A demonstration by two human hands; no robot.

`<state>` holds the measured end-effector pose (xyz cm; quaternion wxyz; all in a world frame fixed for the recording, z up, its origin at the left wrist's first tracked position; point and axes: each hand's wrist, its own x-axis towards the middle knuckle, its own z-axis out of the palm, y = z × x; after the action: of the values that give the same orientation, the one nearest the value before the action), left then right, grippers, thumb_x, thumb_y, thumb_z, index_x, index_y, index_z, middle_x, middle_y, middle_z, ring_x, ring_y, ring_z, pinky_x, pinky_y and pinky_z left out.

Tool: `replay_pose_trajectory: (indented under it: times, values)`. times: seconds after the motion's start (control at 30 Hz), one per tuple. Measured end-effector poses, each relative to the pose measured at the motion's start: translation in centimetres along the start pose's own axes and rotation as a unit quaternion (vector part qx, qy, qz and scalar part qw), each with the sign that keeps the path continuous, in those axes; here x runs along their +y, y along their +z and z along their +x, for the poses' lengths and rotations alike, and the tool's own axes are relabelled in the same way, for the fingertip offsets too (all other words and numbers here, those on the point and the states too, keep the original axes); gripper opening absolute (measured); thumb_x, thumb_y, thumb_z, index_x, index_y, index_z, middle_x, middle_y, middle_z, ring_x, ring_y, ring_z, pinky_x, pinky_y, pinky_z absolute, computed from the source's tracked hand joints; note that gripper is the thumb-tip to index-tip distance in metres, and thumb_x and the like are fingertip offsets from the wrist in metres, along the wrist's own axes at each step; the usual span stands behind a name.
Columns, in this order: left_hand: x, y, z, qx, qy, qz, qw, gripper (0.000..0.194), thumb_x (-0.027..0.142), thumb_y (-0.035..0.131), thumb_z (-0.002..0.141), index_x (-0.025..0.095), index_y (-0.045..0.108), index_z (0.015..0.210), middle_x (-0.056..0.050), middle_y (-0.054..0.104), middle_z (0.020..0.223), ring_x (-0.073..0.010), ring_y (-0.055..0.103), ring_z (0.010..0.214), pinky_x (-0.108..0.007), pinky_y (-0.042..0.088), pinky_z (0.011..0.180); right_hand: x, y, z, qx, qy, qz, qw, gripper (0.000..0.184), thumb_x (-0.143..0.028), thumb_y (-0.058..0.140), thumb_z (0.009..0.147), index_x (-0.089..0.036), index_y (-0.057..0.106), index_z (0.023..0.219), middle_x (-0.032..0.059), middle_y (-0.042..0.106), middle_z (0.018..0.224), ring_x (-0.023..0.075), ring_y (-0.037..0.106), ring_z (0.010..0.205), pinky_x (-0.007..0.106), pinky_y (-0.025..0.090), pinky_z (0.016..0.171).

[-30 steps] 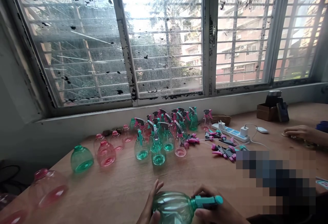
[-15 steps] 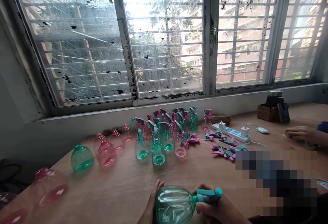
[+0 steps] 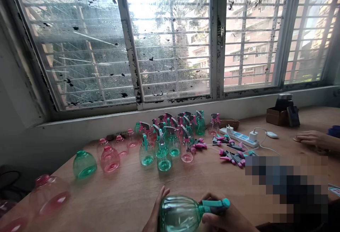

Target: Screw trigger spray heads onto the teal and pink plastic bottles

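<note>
A clear green spray bottle (image 3: 180,212) lies tilted on its side between my hands at the bottom of the view. My left hand (image 3: 156,210) supports its base end, with the fingers against the far side and partly hidden by the bottle. Around the teal and grey trigger head (image 3: 214,205) my right hand (image 3: 225,216) is closed, at the bottle's neck. Beyond them stand several assembled spray bottles, a green one (image 3: 164,159) nearest and a pink one (image 3: 187,150) to its right.
Bottles without heads stand at left, among them a green one (image 3: 85,164) and a pink one (image 3: 110,159). Loose pink and grey trigger heads (image 3: 233,157) lie near a power strip (image 3: 241,137). Another person's hand (image 3: 310,136) rests at far right, near a small brown box (image 3: 276,116).
The spray bottle has shifted very slightly left and down, its trigger head turned a little in my right hand. Everything else stays in place.
</note>
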<state>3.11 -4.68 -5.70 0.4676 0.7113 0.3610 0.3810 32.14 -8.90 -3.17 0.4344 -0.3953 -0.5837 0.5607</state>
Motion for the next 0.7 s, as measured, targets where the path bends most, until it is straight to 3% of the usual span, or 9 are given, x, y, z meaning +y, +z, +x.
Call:
replay_pose_trajectory:
  times: [0.13, 0.2, 0.33, 0.43, 0.53, 0.63, 0.7]
  values:
    - [-1.3, 0.2, 0.7, 0.036, -0.062, -0.055, 0.996, 0.096, 0.077, 0.056, 0.081, 0.024, 0.030, 0.158, -0.014, 0.037, 0.165, -0.0363, 0.033, 0.152, -0.047, 0.026, 0.125, 0.2, 0.1, 0.1, 0.008, 0.006, 0.011, 1.000, 0.044, -0.050, 0.082, 0.073, -0.018, 0.059, 0.092, -0.0073, 0.056, 0.057, 0.0098, 0.052, 0.050, 0.018, 0.039, 0.047]
    - [-1.0, 0.0, 0.6, 0.045, -0.051, -0.035, 0.997, 0.090, 0.072, 0.061, 0.081, 0.029, 0.034, 0.156, -0.009, 0.037, 0.165, -0.0358, 0.030, 0.153, -0.046, 0.026, 0.126, 0.3, 0.0, 0.1, 0.013, 0.003, 0.001, 1.000, 0.042, -0.049, 0.082, 0.073, -0.019, 0.061, 0.093, -0.0068, 0.057, 0.059, 0.0097, 0.053, 0.050, 0.018, 0.039, 0.046]
    - [0.2, -0.4, -0.1, 0.033, 0.012, -0.004, 0.999, 0.105, 0.077, 0.067, 0.073, 0.031, 0.027, 0.158, -0.009, 0.034, 0.166, -0.0395, 0.035, 0.150, -0.047, 0.034, 0.122, -0.1, -0.1, -0.3, 0.015, -0.011, -0.052, 0.998, 0.034, -0.035, 0.082, 0.072, -0.020, 0.068, 0.100, -0.0001, 0.067, 0.081, 0.0105, 0.058, 0.055, 0.018, 0.041, 0.046]
    - [1.1, -0.5, -0.6, 0.012, 0.076, 0.008, 0.997, 0.109, 0.083, 0.057, 0.076, 0.027, 0.018, 0.161, -0.013, 0.026, 0.168, -0.0387, 0.040, 0.147, -0.048, 0.038, 0.118, -0.8, 0.1, -0.7, 0.022, -0.012, -0.066, 0.997, 0.033, -0.025, 0.080, 0.072, -0.020, 0.070, 0.103, 0.0019, 0.069, 0.089, 0.0121, 0.060, 0.061, 0.019, 0.045, 0.050]
    - [1.8, -0.4, -1.1, 0.003, 0.069, 0.036, 0.997, 0.096, 0.074, 0.051, 0.086, 0.027, 0.015, 0.161, -0.011, 0.022, 0.170, -0.0371, 0.031, 0.152, -0.050, 0.028, 0.123, -1.1, 0.3, -0.7, 0.027, -0.016, -0.058, 0.998, 0.031, -0.029, 0.081, 0.073, -0.020, 0.070, 0.101, 0.0010, 0.068, 0.084, 0.0122, 0.059, 0.059, 0.019, 0.044, 0.049]
    - [2.0, -0.3, -1.2, 0.011, 0.059, 0.067, 0.996, 0.092, 0.067, 0.057, 0.088, 0.027, 0.016, 0.161, -0.008, 0.024, 0.171, -0.0342, 0.017, 0.158, -0.048, 0.018, 0.128, -0.8, 0.3, -0.4, 0.015, -0.007, -0.020, 1.000, 0.036, -0.041, 0.083, 0.072, -0.019, 0.067, 0.097, -0.0026, 0.063, 0.072, 0.0107, 0.055, 0.053, 0.019, 0.040, 0.046]
    - [1.6, -0.3, -1.1, 0.016, 0.063, 0.081, 0.995, 0.093, 0.064, 0.061, 0.087, 0.028, 0.018, 0.161, -0.008, 0.026, 0.170, -0.0323, 0.016, 0.158, -0.046, 0.017, 0.128, -0.4, 0.2, -0.2, 0.011, 0.003, 0.012, 1.000, 0.041, -0.046, 0.084, 0.072, -0.019, 0.064, 0.095, -0.0051, 0.058, 0.064, 0.0102, 0.053, 0.051, 0.019, 0.040, 0.047]
